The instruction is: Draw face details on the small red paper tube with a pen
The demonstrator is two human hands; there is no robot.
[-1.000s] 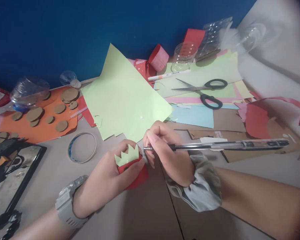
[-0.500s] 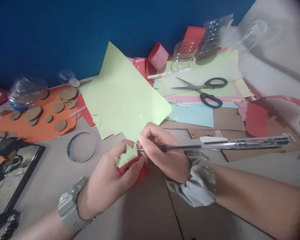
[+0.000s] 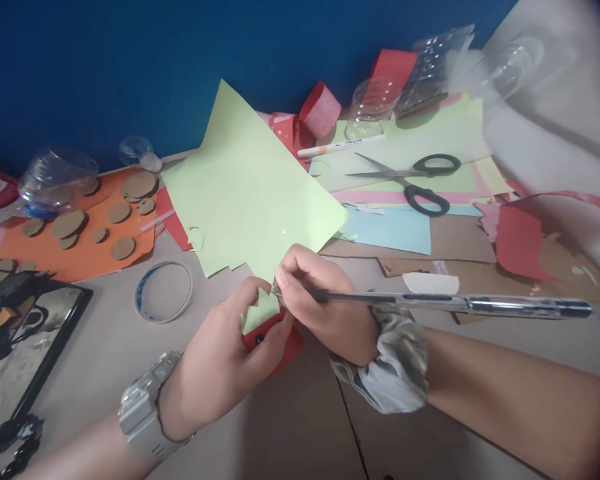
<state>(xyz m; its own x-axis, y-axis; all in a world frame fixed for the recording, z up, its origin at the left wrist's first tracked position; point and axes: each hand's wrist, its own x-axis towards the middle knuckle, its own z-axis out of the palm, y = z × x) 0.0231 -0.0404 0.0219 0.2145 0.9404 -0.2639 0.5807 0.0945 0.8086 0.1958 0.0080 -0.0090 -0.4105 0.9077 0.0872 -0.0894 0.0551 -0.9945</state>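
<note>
My left hand (image 3: 230, 357) is closed around a small red paper piece (image 3: 287, 350) that carries a jagged light-green paper strip (image 3: 261, 309) along its upper edge. A small dark spot shows on the red beside my thumb. My right hand (image 3: 325, 303) pinches a clear ballpoint pen (image 3: 430, 301) near its tip, with the barrel pointing right. Its tip lies at the green strip's right end, partly hidden by my fingers. Just beyond both hands lies a large light-green sheet (image 3: 260, 180) with a notched lower edge.
Black-handled scissors (image 3: 425, 183) and a marker (image 3: 337, 147) rest on stacked coloured paper at right. A tape roll (image 3: 139, 303) lies left of my hands. Cardboard discs (image 3: 123, 248) sit on orange paper (image 3: 93, 257), near a phone-like black-edged slab (image 3: 45, 353). Plastic cups (image 3: 375, 107) stand at the back.
The pen's far end has dipped slightly, and its tip has shifted a little left along the green strip. The red piece has turned slightly in my left hand.
</note>
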